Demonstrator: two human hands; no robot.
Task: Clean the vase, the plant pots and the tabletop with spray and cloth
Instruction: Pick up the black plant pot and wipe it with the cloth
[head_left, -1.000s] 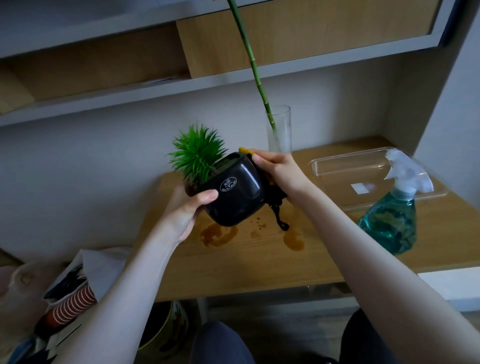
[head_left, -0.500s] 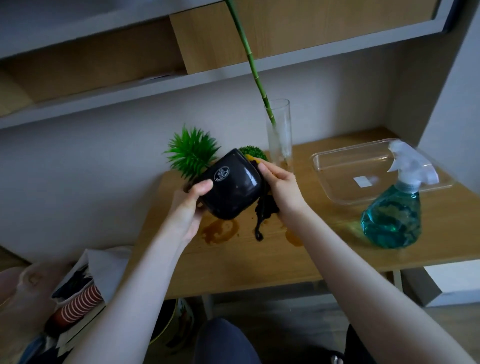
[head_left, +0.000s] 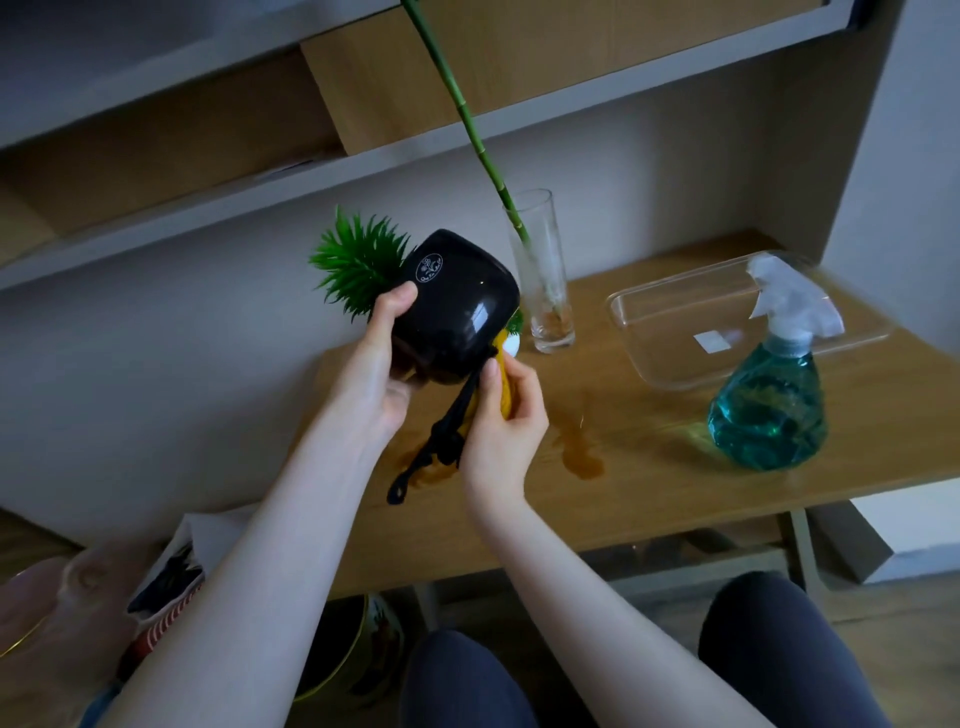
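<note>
A glossy black plant pot with a spiky green plant is tilted on its side in the air, bottom toward me. My left hand grips it by the rim side. My right hand presses a yellow cloth with dangling black strings against the pot's underside. A clear glass vase with a green bamboo stalk stands just behind. The teal spray bottle stands at the right on the wooden tabletop, which carries brown wet stains.
A clear plastic tray lies at the back right. A second small pot, white with green, peeks out behind the black one. Shelves hang above. Bags and cups sit on the floor at the left. My knees are below the table edge.
The pot has been turned further so its bottom faces up and toward me. My right hand with the cloth has slid from the pot's right side down to its underside.
</note>
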